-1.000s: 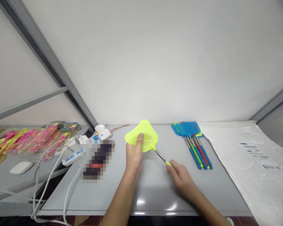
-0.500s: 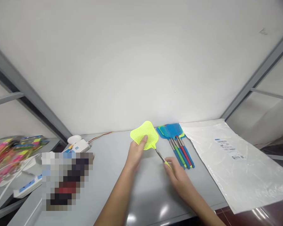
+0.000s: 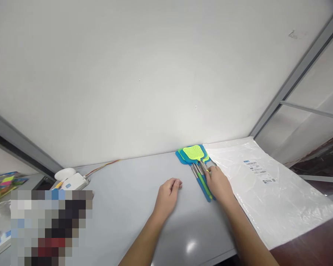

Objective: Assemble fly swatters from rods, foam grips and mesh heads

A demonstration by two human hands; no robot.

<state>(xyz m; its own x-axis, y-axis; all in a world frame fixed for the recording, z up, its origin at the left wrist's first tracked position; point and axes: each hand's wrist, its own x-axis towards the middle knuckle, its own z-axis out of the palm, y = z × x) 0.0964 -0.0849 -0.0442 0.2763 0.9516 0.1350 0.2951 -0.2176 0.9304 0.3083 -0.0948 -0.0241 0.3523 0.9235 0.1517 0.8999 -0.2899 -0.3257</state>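
Note:
A lime-yellow mesh fly swatter lies on top of a stack of blue and green fly swatters, its head near the wall. My right hand rests over the stack's metal shafts, its fingers closed at the yellow swatter's shaft. The lower handles are partly hidden under that hand. To the left, my left hand sits on the grey table with its fingers curled, holding nothing and apart from the stack.
A clear plastic sheet with barcode labels lies right of the stack. A white device and a white round object with thin wires stand at the back left. A pixelated patch covers the lower left corner. Colourful packets lie further left.
The yellow swatter has left my left hand and now lies on the stack. My left hand has moved away from it, and the view has turned to the right.

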